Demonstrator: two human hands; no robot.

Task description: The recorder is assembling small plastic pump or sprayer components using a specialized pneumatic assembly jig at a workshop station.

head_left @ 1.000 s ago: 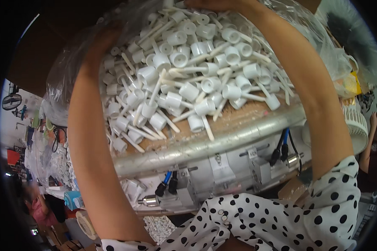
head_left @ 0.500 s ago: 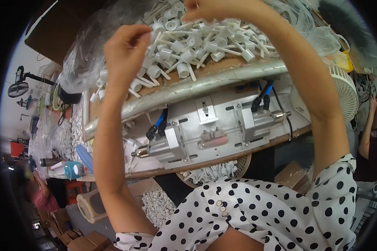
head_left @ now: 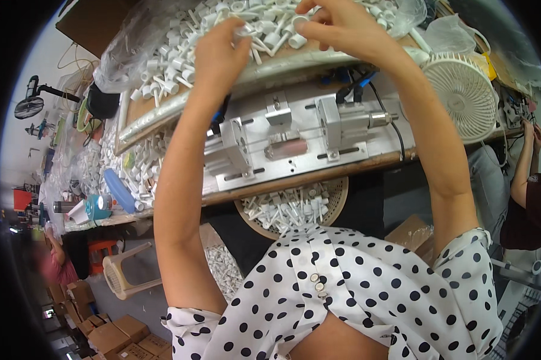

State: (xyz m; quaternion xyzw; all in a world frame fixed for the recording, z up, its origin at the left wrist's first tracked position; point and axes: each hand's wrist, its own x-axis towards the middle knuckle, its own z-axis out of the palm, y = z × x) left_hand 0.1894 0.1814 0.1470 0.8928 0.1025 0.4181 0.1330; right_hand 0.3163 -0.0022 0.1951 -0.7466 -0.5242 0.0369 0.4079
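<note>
Workbench (head_left: 318, 177): a wooden top, on which a large stock of white plastic pump parts is being kept. Most of the work is judged to be outstanding, since the supply remains far larger than the output.

Heap of white pump parts (head_left: 180, 57): being held along the far edge of the bench, partly inside a clear plastic bag (head_left: 126, 42) (caps with long dip tubes, lying in all directions).

Aluminium fixture (head_left: 294, 141): being left empty between its two blocks, as far as can be seen; nothing white is being gripped in it at present.

Round woven basket (head_left: 291, 210): being filled below the bench front, over the lap; only a shallow layer of pump parts is lying in it, so a small share is judged done.

White desk fan (head_left: 462, 90): standing at the right end of the bench.

Left hand (head_left: 219, 51): being raised into the heap, forearm nearly upright, wrist bent forward. The fingers are curled together and appear to be pinching one small white pump part (head_left: 241, 31) at their tips, though the grip is partly hidden.

Right hand (head_left: 336, 27): being reached up and across, palm turned down over the heap. The thumb and forefinger are being brought together round a white cap (head_left: 297, 41); whether it is lifted clear cannot be told.
</note>
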